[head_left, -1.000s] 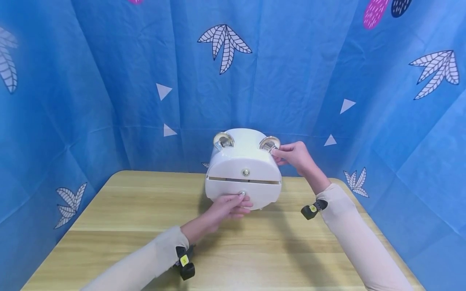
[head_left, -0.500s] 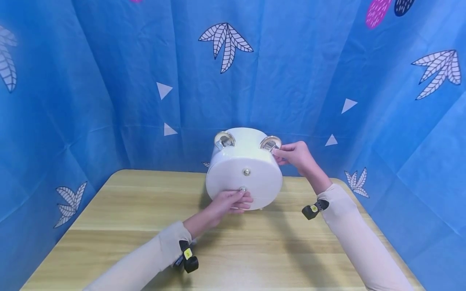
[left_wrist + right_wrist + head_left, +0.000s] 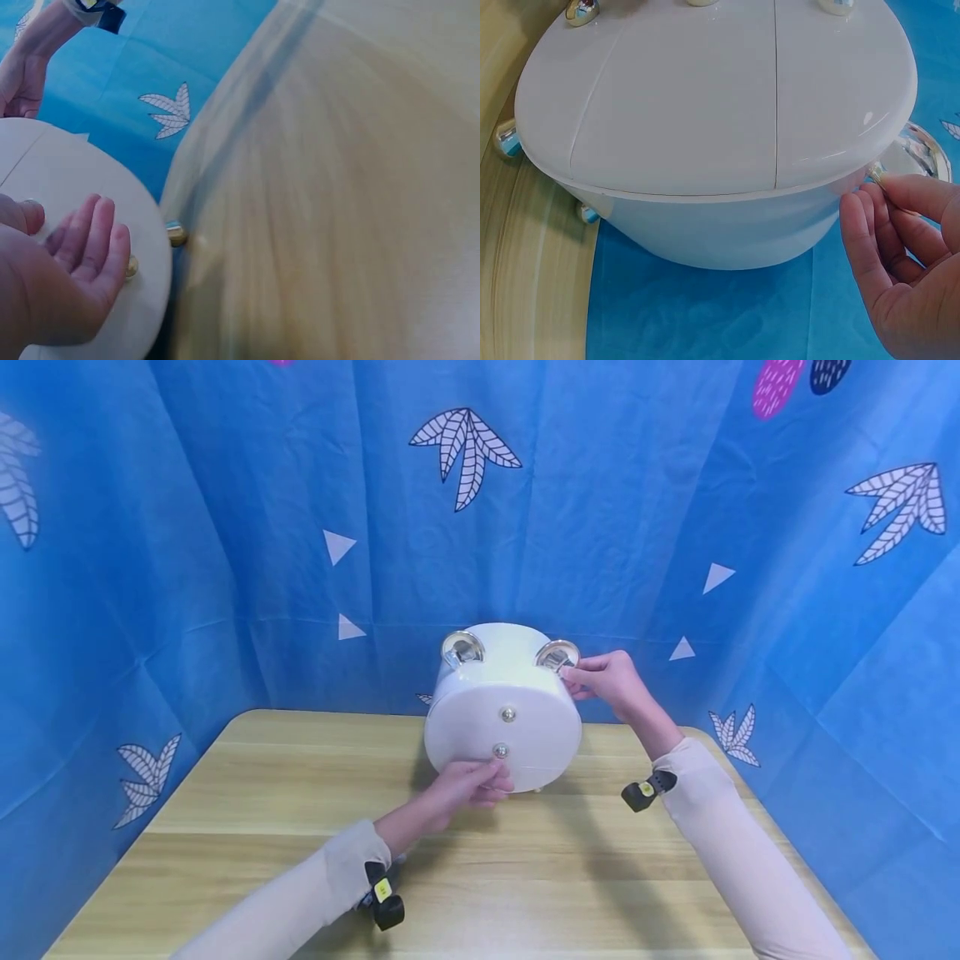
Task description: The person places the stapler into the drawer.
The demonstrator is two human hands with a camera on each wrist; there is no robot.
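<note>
A white, rounded drawer box stands tilted back at the far side of the table, its front flush. Two round metal knobs show there, an upper one and a lower knob. My left hand is just below the lower knob, thumb apart from the loosely bent fingers. A further gold knob peeks out past those fingers in the left wrist view. With thumb and fingertips, my right hand pinches the base of the right-hand metal ear on the box's top.
A matching metal ear sits at the box's top left. Small gold feet, one foot among them, stick out from its underside. Blue patterned cloth hangs closely behind and on both sides of the wooden table.
The protruding drawer front has gone in, and the gap above it has closed. My left hand followed it, then slipped slightly down off the knob. My right hand stays at the ear.
</note>
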